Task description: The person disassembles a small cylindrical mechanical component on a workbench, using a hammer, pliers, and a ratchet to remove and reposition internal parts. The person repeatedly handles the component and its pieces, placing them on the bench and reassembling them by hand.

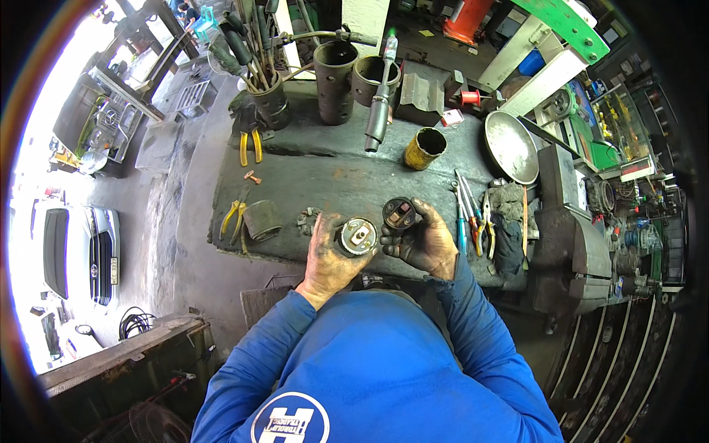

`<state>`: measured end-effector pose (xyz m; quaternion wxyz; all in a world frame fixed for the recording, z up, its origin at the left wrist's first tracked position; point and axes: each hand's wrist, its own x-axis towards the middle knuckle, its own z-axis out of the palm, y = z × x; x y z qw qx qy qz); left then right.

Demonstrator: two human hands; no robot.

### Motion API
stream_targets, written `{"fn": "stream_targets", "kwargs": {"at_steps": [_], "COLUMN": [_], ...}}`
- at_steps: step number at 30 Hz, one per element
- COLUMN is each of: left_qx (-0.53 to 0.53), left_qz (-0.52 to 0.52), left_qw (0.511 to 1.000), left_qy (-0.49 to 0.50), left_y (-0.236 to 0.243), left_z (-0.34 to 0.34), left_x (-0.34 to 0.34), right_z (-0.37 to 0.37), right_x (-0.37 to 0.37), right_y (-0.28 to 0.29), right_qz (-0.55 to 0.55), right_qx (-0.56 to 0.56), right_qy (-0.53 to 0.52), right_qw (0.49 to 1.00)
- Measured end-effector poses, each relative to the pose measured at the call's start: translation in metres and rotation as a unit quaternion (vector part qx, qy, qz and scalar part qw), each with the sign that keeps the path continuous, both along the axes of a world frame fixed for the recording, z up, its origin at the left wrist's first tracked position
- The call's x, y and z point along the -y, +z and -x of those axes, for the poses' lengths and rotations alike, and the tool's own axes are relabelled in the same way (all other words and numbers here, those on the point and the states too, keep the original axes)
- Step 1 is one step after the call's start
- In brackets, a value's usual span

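The left hand (326, 255) clasps a round metal part (358, 236), the right hand (433, 242) beside it pinches a dark cap (399, 213), and a slick grip could drop either.

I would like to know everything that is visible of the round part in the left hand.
The round part looks metallic, with a darker rim around a pale, stained end face. Near the middle sits a raised, light oblong piece with a dark spot. This face points up toward the camera. The left hand grips its side, near the workbench's front edge. Its underside is hidden.
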<state>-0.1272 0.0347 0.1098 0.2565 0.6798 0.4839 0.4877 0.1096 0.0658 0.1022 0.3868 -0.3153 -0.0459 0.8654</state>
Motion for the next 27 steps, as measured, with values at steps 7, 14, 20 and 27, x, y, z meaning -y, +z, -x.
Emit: {"fn": "stream_targets", "kwargs": {"at_steps": [7, 14, 20, 27], "left_qx": [0.001, 0.003, -0.014, -0.019], "left_qz": [-0.011, 0.003, -0.019, -0.019], "left_qw": [1.000, 1.000, 0.999, 0.998], "left_qy": [0.021, 0.029, 0.044, 0.050], "left_y": [-0.003, -0.004, -0.005, -0.008], "left_z": [0.005, 0.008, 0.012, 0.015], "left_x": [0.002, 0.003, 0.006, 0.007], "right_z": [0.008, 0.015, 0.021, 0.020], "right_x": [-0.006, -0.009, -0.005, 0.004], "right_y": [0.004, 0.010, 0.026, 0.031], "right_qz": [-0.031, -0.048, -0.114, -0.399], "right_qx": [-0.003, -0.023, 0.149, 0.606], "right_qy": [0.033, 0.047, 0.044, -0.036], "right_qw": [0.999, 0.997, 0.981, 0.688]}}
